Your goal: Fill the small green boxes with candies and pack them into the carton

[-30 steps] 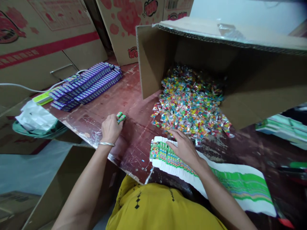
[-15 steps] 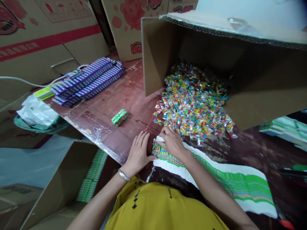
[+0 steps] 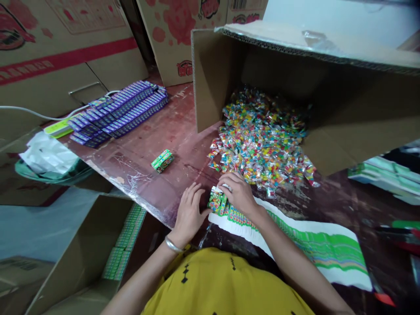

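A long row of flattened green candy boxes with white flaps fans across the table. At its left end, a small green candy box with colourful print is opened out, its white flaps raised. My right hand bends its fingers over the upper end of this box and pinches there; the fingertips are partly hidden. Beside the box, my left hand has its fingers stretched out and apart, the thumb at the box's lower left edge. Farther left lies a filled green box pair.
A cardboard carton on its side spills small clear bags of coloured candy onto the table. Stacked purple boxes stand at the back left, near a power strip. Below the table edge, an open carton holds green boxes.
The end box has come away from the row and opened out more, its white flaps now showing. My right hand has shifted slightly along its top; the left stays beside it.
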Available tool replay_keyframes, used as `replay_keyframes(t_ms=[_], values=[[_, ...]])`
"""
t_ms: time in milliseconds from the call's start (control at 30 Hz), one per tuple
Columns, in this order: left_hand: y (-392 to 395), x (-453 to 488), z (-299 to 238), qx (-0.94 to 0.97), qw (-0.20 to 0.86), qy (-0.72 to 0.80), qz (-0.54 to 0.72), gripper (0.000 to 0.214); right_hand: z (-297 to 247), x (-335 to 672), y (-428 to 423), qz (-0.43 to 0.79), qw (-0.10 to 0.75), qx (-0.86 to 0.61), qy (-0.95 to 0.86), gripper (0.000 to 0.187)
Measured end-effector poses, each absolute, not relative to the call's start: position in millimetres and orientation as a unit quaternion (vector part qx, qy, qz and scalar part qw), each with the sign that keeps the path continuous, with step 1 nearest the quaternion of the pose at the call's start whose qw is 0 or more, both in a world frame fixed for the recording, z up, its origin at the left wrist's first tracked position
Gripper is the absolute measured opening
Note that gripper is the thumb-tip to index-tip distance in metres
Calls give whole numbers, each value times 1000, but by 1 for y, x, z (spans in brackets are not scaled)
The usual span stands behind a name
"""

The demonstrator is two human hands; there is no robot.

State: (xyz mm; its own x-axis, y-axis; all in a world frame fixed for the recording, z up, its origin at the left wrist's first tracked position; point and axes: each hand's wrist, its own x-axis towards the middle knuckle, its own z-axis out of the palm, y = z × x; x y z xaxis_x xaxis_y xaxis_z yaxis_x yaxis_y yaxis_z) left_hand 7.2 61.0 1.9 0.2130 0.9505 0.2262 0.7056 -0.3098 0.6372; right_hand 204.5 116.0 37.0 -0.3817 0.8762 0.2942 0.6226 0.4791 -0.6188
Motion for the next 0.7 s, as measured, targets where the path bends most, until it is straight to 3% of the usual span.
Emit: replay_keyframes(t_ms=[100, 200, 300, 400, 500, 600, 700], values=[[65, 6, 22, 689, 358, 536, 331, 25, 49, 215, 110, 320, 352, -450, -756, 7], [73, 4, 40, 587, 591, 466, 298, 25, 61, 223, 102, 441, 378, -441, -684, 4], [77, 9, 47, 492, 734, 374, 282, 30, 70, 226, 95, 499, 414, -427, -631, 4], [76, 19, 48, 420, 795, 314, 306, 38, 75, 224, 90, 473, 443, -432, -627, 4], [75, 28, 49, 385, 802, 305, 339, 43, 78, 225, 82, 347, 448, -472, -676, 20], [76, 29, 51, 370, 796, 308, 368, 54, 79, 226, 71, 302, 386, -471, -733, 40], [79, 26, 53, 378, 786, 324, 367, 56, 77, 226, 63, 369, 310, -454, -750, 48]])
